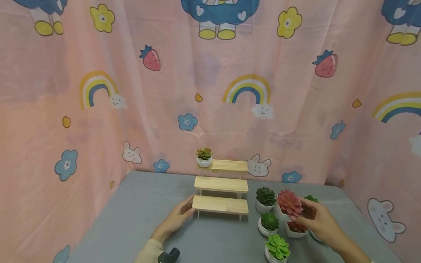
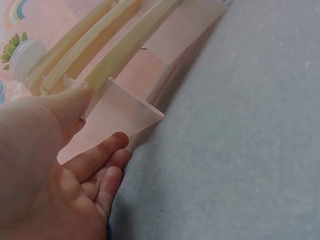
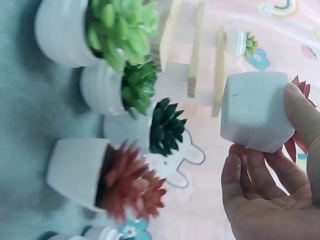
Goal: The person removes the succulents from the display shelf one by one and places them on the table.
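Observation:
My right hand [image 1: 317, 219] holds a potted red succulent [image 1: 289, 202] off the table, with thumb and fingers on its white square pot [image 3: 257, 110]. My left hand [image 1: 175, 219] is at the left end of a three-step wooden display rack [image 1: 220, 204]. In the left wrist view its thumb touches the end of the lowest board, and the other fingers lie loosely beside the clear side panel [image 2: 125, 107]. A small succulent [image 1: 204, 157] in a round white pot stands on the top step's left end.
Right of the rack stand a dark green succulent [image 1: 265, 199], a green one [image 1: 269, 222], a light green one [image 1: 277, 248] and a second red one [image 1: 297, 230]. Another green plant [image 1: 310, 198] is partly behind my right hand. A patterned pink curtain [image 1: 164, 91] hangs behind the grey table [image 1: 138, 197].

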### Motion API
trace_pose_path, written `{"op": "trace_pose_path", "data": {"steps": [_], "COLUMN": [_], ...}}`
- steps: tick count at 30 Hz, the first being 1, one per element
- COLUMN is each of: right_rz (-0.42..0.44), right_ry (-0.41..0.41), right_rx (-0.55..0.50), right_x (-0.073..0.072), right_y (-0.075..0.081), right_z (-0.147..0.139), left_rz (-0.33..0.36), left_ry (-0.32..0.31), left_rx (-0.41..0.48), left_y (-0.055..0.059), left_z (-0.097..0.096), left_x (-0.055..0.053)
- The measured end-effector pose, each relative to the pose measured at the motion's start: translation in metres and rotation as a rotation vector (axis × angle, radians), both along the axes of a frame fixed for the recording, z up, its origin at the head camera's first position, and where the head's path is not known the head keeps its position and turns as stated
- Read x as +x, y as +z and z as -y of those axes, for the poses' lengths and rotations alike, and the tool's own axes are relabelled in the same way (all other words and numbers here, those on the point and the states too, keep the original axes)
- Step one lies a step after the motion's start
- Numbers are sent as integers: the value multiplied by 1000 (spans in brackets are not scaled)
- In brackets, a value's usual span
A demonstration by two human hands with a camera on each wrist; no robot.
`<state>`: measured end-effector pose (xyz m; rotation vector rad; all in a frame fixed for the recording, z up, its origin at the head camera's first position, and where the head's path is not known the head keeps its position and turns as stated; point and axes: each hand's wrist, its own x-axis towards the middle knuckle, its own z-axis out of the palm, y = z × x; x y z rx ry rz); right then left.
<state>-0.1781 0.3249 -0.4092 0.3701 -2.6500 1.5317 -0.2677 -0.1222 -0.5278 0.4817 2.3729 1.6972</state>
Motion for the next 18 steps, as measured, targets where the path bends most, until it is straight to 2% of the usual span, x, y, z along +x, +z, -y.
{"op": "trace_pose_path", "data": {"steps": [5,11,14,18], "right_rz": [110,79,105,127], "right_ry": [-59,-42,-63,-41], "right_rx": [32,73,102,80], "right_x": [12,22,26,32], "right_y": [-14,-33,-39,-51], "right_z": [-10,-27,-34,-46], "left_rz": [13,33,36,39], "left_ry": [1,4,11,17], "left_rx": [1,10,6,0], "left_y": [-2,-3,-3,-2], "left_z": [-1,-1,0,-1], "left_x": [0,0,1,2]}}
